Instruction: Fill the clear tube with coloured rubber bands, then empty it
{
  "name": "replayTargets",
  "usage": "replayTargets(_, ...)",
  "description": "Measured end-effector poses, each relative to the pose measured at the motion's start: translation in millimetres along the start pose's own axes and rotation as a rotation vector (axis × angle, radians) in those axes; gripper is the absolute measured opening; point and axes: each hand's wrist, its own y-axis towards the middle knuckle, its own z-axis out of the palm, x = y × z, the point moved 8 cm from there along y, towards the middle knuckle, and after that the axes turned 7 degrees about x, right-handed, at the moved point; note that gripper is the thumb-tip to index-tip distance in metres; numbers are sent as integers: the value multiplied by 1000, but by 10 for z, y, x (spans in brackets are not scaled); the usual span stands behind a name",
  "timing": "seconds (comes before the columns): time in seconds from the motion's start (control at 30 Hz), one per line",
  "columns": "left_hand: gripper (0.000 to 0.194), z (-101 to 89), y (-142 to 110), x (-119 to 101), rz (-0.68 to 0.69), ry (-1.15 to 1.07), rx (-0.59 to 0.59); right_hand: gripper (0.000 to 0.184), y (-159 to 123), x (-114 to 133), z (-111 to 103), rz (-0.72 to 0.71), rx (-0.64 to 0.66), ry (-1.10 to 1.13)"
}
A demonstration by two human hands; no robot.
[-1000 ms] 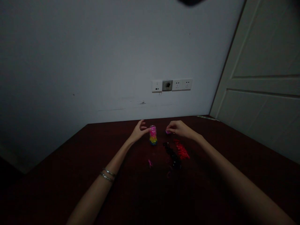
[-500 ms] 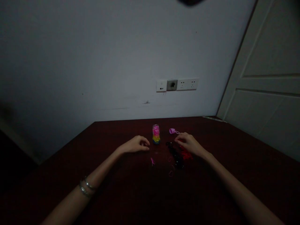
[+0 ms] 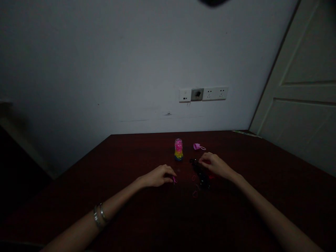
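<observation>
My left hand [image 3: 161,175] is low over the table, thumb and fingers a little apart. Its fingertips are right at a small pink rubber band [image 3: 174,180], which lies at the same spot on the wood. Over the dark pile, my right hand [image 3: 214,164] has thumb and forefinger brought together; whether anything is between them is too dark to see. Beside and under those fingers are a long heap of shiny black bands or beads [image 3: 202,177] and a red heap [image 3: 211,177], mostly hidden by the hand. Loose pinkish bands [image 3: 195,194] lie left of the black heap.
A small clear jar [image 3: 179,150] with pink, yellow and blue layers stands upright behind the hands. To its right a pink cap with a loop [image 3: 196,146] lies on its side. The dark red table [image 3: 141,147] meets a wall with sockets [image 3: 215,93]; a white door [image 3: 301,91] is at right.
My left hand has come down from beside the jar to the pink rubber band. My right hand has lowered slightly over the dark heap. The whole view has shifted a little.
</observation>
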Motion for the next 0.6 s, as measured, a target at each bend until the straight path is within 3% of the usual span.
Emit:
replayTargets(0.4,18,110,13,65,-24,56,-65,20,3,-43,21,-15,7,-16)
replayTargets(0.6,20,123,14,-19,-18,126,-53,20,-6,-24,9,-6,0,-3)
